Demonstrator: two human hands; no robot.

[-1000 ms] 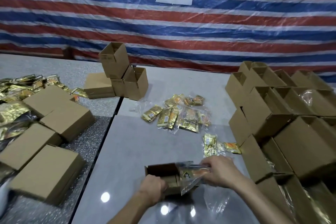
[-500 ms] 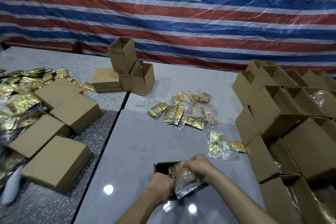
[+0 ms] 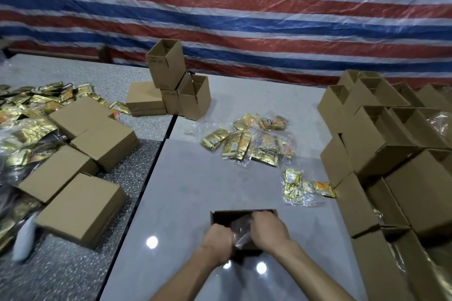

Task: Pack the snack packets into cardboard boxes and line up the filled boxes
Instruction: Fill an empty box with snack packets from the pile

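Bag (image 3: 241,228) part-seated in box (image 3: 234,212).
Bag lies directly under right hand (image 3: 267,230), fingers gripping it; left hand (image 3: 217,239) fingers clasp box's near wall.

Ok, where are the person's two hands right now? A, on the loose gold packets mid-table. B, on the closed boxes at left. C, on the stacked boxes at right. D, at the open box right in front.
D: the left hand and right hand are both at the open box, the right one's fingers curled onto the clear bag in it.
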